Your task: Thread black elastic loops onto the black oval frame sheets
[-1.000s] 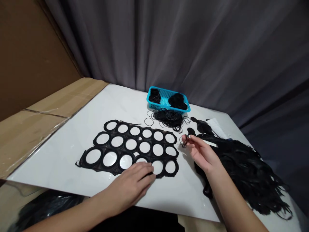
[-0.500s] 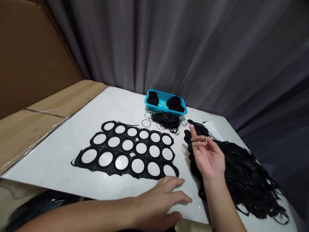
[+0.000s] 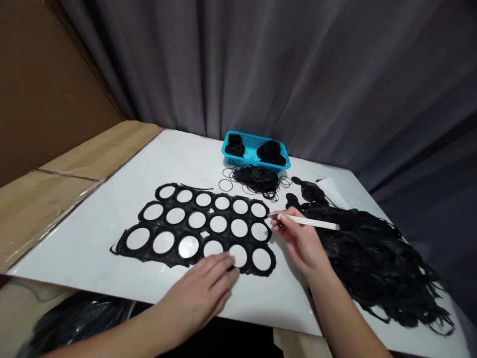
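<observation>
A black rubber sheet (image 3: 197, 229) punched with rows of round holes lies flat on the white tabletop (image 3: 112, 199). My left hand (image 3: 203, 291) rests flat on the sheet's near edge, fingers stretched out. My right hand (image 3: 300, 241) is at the sheet's right edge, fingers closed on a thin pale stick (image 3: 313, 223) whose tip points at the sheet. A loose heap of thin black rings (image 3: 257, 179) lies beyond the sheet, in front of a small blue basket (image 3: 255, 147) that holds more black pieces.
A big pile of black rubber scrap (image 3: 376, 258) covers the table's right side, with a white paper (image 3: 335, 191) behind it. Brown cardboard (image 3: 55, 169) borders the left. Grey curtain hangs behind. A dark plastic bag (image 3: 74, 318) sits below the table's near edge.
My left hand moved from the table's near edge back onto the sheet. My right hand turned over and came down to the sheet's right edge with the stick.
</observation>
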Demonstrator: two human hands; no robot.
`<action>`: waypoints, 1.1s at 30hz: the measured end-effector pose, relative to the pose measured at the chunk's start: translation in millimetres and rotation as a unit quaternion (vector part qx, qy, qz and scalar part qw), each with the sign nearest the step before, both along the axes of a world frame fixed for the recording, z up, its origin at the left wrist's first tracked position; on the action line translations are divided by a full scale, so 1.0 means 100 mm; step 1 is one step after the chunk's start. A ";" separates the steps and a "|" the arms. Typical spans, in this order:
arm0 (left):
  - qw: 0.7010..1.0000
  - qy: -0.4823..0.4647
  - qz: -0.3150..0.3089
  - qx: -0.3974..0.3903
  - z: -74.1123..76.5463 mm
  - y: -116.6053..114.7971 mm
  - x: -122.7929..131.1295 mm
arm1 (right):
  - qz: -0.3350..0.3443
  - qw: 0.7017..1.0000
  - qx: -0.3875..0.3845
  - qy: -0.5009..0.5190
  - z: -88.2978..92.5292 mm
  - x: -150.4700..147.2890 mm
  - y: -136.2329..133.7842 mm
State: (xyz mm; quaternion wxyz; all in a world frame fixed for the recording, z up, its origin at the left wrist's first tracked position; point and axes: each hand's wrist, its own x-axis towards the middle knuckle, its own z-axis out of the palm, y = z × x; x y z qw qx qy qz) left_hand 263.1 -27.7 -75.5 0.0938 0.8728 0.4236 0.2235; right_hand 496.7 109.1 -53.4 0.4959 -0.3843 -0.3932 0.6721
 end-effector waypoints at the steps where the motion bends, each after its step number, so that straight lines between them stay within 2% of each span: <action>1: 0.999 0.026 0.022 0.025 -0.05 -0.01 -0.06 | 0.025 0.999 0.014 -0.046 -0.03 -0.03 -0.04; 3: 0.996 0.064 0.037 0.049 -0.10 -0.03 -0.13 | 0.080 0.989 0.036 -0.122 -0.06 -0.07 -0.13; 6: 0.994 0.087 0.031 0.056 -0.08 -0.04 -0.14 | 0.131 0.963 0.064 -0.226 -0.07 -0.03 -0.29; 10: 0.995 0.091 0.005 0.042 -0.04 0.01 0.03 | 0.134 0.924 0.104 -0.343 -0.11 0.11 -0.50; 15: 0.994 0.098 -0.021 0.034 -0.13 0.15 0.29 | 0.132 0.881 0.165 -0.423 -0.20 0.21 -0.70; 19: 0.995 0.099 -0.026 0.021 -0.20 0.20 0.32 | 0.124 0.868 0.196 -0.439 -0.23 0.23 -0.73; 29: 0.996 0.086 -0.035 0.010 -0.20 0.19 0.27 | 0.124 0.848 0.249 -0.452 -0.26 0.24 -0.67; 33: 0.998 0.058 -0.026 0.005 -0.22 0.18 0.27 | 0.125 0.816 0.304 -0.475 -0.33 0.22 -0.75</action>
